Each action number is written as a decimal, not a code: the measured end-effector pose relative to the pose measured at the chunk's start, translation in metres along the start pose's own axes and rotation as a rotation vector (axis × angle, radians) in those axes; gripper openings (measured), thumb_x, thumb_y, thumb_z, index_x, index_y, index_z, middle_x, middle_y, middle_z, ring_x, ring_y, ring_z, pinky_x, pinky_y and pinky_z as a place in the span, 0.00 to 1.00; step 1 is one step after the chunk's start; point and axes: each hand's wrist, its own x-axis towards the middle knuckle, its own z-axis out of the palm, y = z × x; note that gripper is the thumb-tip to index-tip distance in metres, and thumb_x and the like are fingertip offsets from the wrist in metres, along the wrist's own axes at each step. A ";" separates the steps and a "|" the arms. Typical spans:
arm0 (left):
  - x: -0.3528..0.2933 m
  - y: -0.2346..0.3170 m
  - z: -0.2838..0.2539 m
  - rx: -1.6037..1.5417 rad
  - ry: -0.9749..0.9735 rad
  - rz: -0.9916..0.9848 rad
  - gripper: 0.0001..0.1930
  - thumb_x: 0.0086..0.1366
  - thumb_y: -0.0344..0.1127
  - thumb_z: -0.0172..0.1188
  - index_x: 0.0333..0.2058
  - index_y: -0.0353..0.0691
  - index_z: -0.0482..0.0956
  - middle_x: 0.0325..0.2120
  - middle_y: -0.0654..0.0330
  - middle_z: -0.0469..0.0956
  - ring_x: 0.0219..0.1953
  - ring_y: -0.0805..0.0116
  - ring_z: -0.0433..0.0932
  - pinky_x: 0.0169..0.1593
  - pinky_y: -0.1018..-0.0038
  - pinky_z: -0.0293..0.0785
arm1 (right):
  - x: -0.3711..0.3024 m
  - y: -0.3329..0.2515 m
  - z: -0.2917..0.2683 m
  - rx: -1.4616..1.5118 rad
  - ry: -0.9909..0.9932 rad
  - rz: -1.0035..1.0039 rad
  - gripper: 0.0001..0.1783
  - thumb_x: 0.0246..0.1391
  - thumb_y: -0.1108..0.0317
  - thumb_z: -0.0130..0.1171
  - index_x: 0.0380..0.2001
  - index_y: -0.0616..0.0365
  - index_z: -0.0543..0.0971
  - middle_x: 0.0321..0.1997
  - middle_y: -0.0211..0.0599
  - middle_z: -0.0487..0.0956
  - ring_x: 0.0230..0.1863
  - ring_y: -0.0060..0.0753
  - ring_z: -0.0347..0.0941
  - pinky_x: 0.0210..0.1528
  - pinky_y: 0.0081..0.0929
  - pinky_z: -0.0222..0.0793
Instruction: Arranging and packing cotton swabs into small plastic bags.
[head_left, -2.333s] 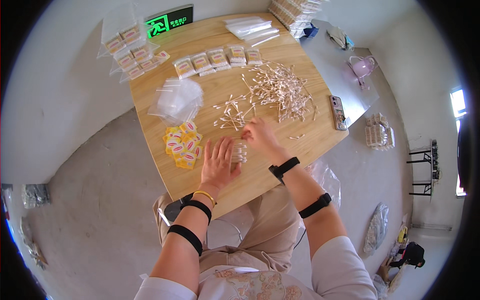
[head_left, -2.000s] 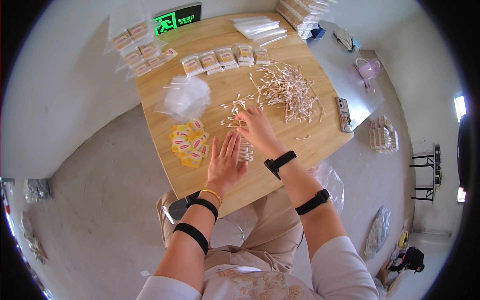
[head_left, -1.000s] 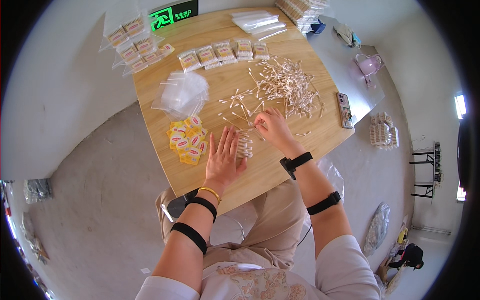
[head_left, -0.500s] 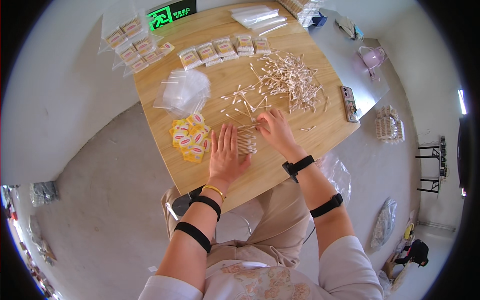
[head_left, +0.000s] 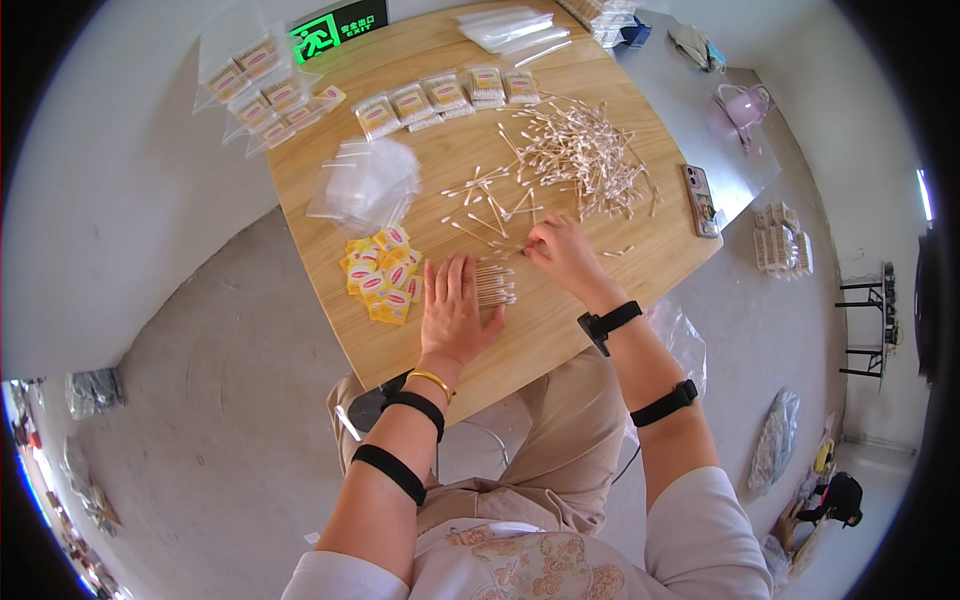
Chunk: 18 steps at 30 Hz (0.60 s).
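Note:
My left hand (head_left: 455, 305) lies flat on the wooden table, its fingers stretched out over the left ends of a row of cotton swabs (head_left: 494, 286). The right ends of that row stick out past the hand, side by side. Just beyond the row's far right corner, my right hand (head_left: 563, 252) is closed in a pinch at a cotton swab (head_left: 512, 250), most of which is hard to make out. Some scattered swabs (head_left: 490, 205) lie beyond both hands, next to a large loose heap of swabs (head_left: 580, 160). Yellow printed cards (head_left: 385, 275) are piled left of my left hand.
Clear plastic bags (head_left: 368, 185) lie behind the cards. Filled swab packs (head_left: 445, 95) stand in a line farther back, with more bagged packs (head_left: 262, 95) at the far left. A phone (head_left: 700, 200) rests by the table's right edge. Clear sleeves (head_left: 510, 32) lie at the back.
My right hand has drawn slightly to the right, away from the row, and its fingers have closed more tightly. My left hand stays flat in nearly the same place.

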 end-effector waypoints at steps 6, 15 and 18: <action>0.001 0.000 0.001 0.011 -0.014 -0.001 0.45 0.55 0.51 0.63 0.65 0.30 0.56 0.64 0.49 0.57 0.68 0.51 0.55 0.74 0.49 0.40 | 0.003 -0.005 -0.002 0.074 -0.025 0.012 0.06 0.47 0.70 0.65 0.26 0.57 0.77 0.34 0.36 0.75 0.44 0.45 0.71 0.47 0.40 0.68; 0.001 0.000 -0.004 0.063 -0.095 0.030 0.40 0.59 0.51 0.59 0.66 0.39 0.59 0.67 0.54 0.57 0.72 0.55 0.51 0.74 0.45 0.35 | 0.008 -0.005 -0.015 -0.008 -0.012 -0.076 0.06 0.47 0.68 0.65 0.27 0.54 0.77 0.34 0.33 0.74 0.45 0.43 0.71 0.48 0.39 0.67; 0.001 0.001 -0.004 0.059 -0.091 0.031 0.38 0.60 0.51 0.58 0.66 0.43 0.60 0.67 0.54 0.57 0.72 0.55 0.51 0.74 0.44 0.35 | 0.011 -0.007 -0.012 -0.023 -0.030 -0.059 0.06 0.48 0.68 0.65 0.28 0.53 0.77 0.35 0.32 0.74 0.46 0.42 0.70 0.49 0.40 0.67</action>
